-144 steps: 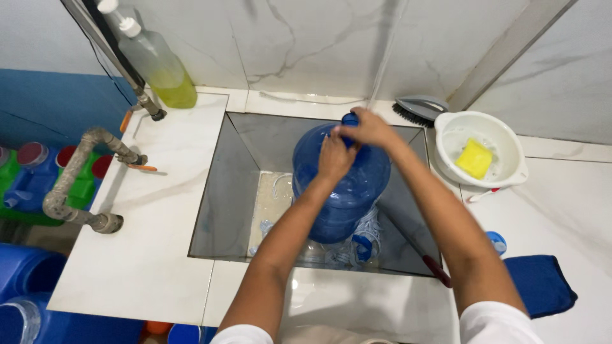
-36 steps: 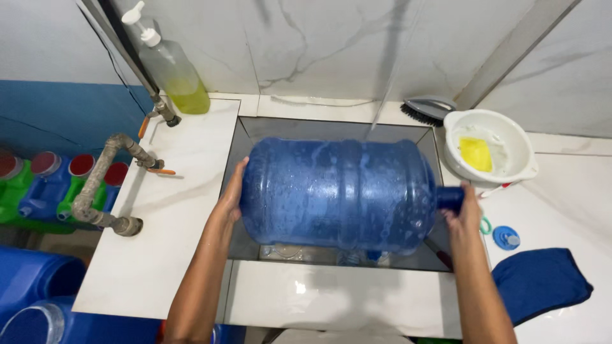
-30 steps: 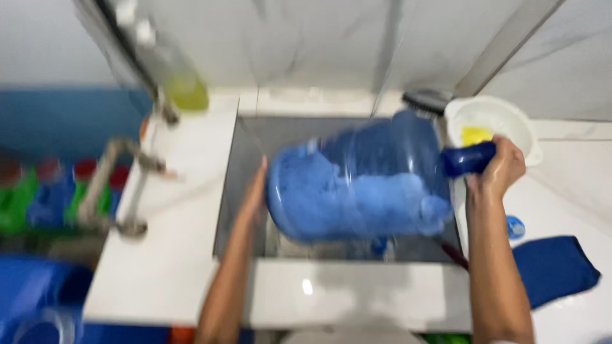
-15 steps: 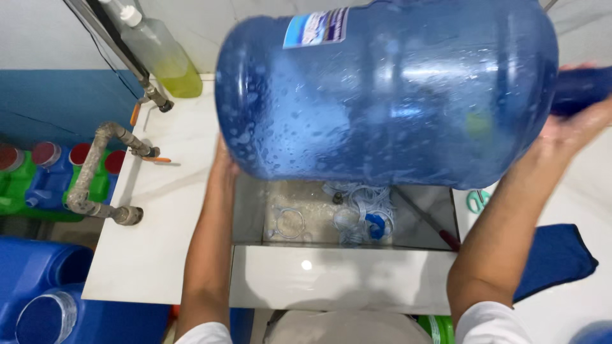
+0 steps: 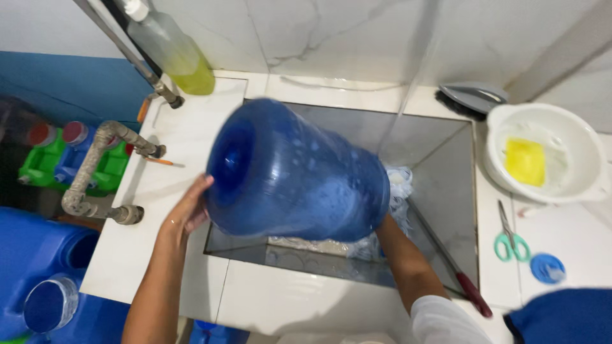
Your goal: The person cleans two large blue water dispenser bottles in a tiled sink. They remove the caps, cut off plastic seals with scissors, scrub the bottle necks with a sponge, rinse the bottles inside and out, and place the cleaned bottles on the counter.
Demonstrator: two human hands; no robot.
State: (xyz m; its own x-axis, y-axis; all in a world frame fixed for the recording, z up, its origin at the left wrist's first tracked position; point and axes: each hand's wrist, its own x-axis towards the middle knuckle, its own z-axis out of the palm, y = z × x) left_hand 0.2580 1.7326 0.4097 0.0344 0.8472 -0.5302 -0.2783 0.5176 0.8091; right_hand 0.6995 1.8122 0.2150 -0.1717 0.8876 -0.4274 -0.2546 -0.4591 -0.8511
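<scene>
Your left hand cups the base of the big blue water jug, tilted neck-down over the sink, wet and sudsy; your right hand is hidden behind it.

A clear soap bottle with yellow-green liquid stands at the table's back left corner. Green crates of red-capped containers sit on the floor, far left.

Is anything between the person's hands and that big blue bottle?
Nothing visible. The left hand lies flat against the base end of the bottle. The right hand is hidden behind the bottle's far end, so its contact cannot be seen, only the forearm running up to it.
</scene>
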